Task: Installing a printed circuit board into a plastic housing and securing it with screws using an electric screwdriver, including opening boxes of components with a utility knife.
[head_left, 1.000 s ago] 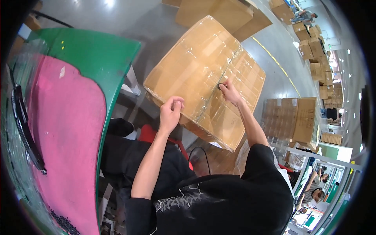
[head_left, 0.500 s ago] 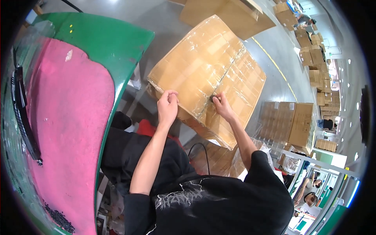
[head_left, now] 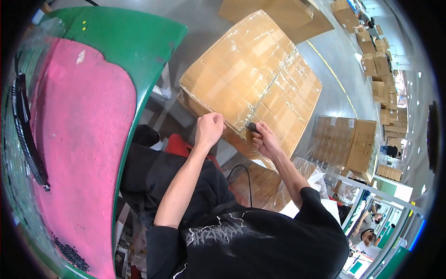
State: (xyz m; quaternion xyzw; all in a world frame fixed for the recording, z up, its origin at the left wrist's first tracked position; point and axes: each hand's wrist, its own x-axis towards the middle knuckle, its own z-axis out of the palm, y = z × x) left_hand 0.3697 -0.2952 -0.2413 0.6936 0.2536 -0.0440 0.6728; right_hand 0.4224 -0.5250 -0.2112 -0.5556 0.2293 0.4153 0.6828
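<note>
One big taped cardboard box [head_left: 253, 79] fills the upper middle of the frame, and two hands rest on its near edge: the left hand [head_left: 210, 129] and the right hand [head_left: 264, 139], the right one closed on one small dark tool [head_left: 251, 126]. One more flat box [head_left: 278, 16] lies at the top edge behind it. Two brown boxes [head_left: 346, 139] stand side by side at the middle right. The boxes stacked along the upper right [head_left: 378, 65] are too small and too many to count. One green table [head_left: 116, 46] with one pink sheet [head_left: 79, 153] takes up the left side.
</note>
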